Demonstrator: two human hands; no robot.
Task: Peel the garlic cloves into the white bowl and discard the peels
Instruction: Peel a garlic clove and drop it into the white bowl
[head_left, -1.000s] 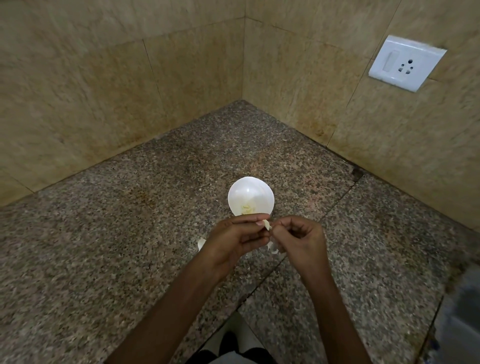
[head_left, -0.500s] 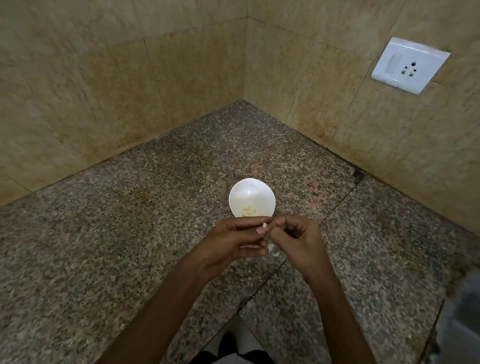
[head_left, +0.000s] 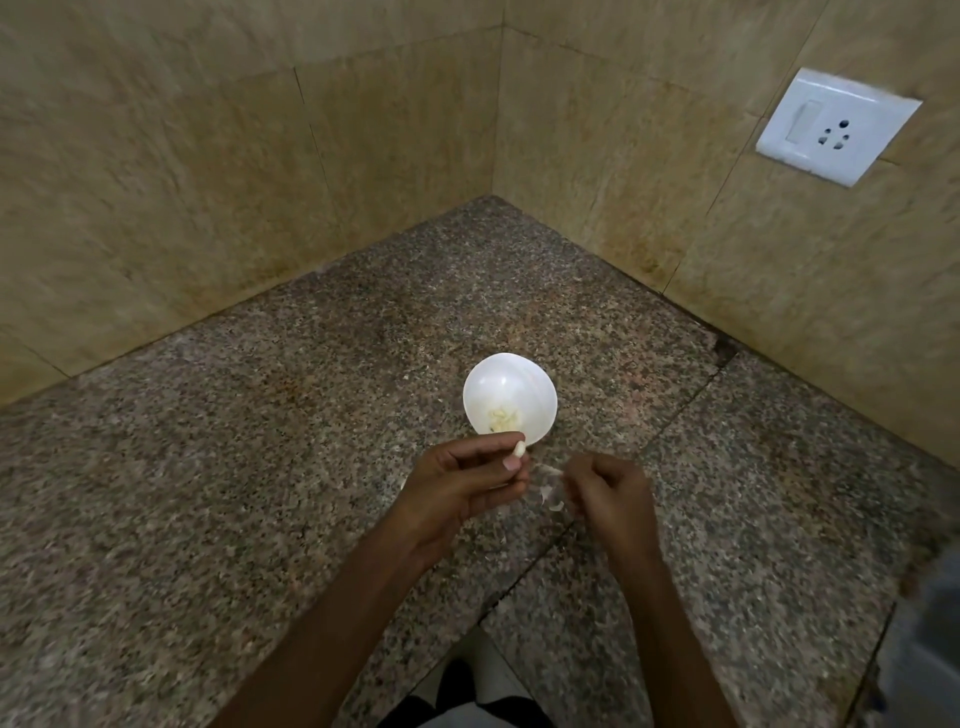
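Centre of frame, white bowl (head_left: 498, 379): on the granite counter (head_left: 260, 467), few peeled cloves (head_left: 503, 420) in the bottom
left hand (head_left: 462, 488): right below the bowl, thumb and forefinger pinching a garlic clove (head_left: 519, 448) at its near rim
peel (head_left: 549, 471): thin scraps between the hands
right hand (head_left: 608, 493): fingers curled, blurry, can't tell if it's got any peel

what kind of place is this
Most likely a home kitchen corner: a speckled granite counter meets beige tiled walls, with a white switch-and-socket plate on one wall. A white bowl of peeled garlic sits on the counter, and the left hand pinches a garlic clove.
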